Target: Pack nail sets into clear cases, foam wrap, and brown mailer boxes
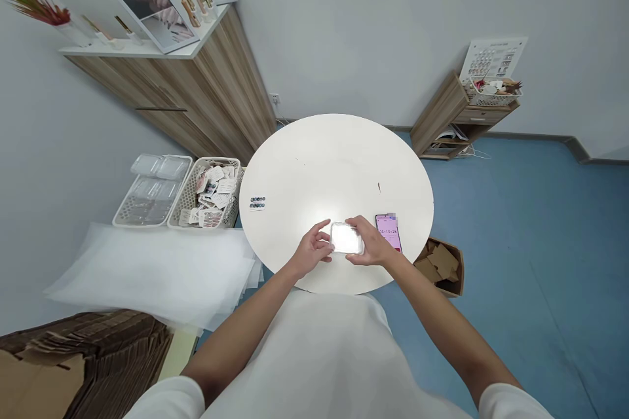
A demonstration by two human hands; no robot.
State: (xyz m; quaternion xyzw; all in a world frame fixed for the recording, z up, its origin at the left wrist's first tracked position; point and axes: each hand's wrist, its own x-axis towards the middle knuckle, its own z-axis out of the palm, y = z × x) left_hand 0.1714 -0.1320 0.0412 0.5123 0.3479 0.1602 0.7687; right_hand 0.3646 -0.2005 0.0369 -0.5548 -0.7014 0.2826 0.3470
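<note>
A small clear plastic box (346, 239), bright with glare, is held just above the near part of the white round table (304, 150). My right hand (369, 242) grips its right side, thumb along the near edge and fingers at the far edge. At the left edge of the box is my left hand (313, 249), its fingers apart and its thumb tip touching the near left corner. Glare hides whatever the box contains. Right of it lies a phone (388, 230) with a timer on a pink screen, partly behind my right hand.
A card of small dark pieces (257, 203) lies at the table's left, a tiny brown object (379, 187) at the right. Left stand baskets of clear boxes (152, 193) and printed cards (213, 190), near translucent sheets (162, 268). A carton (452, 285) holds cardboard on the floor.
</note>
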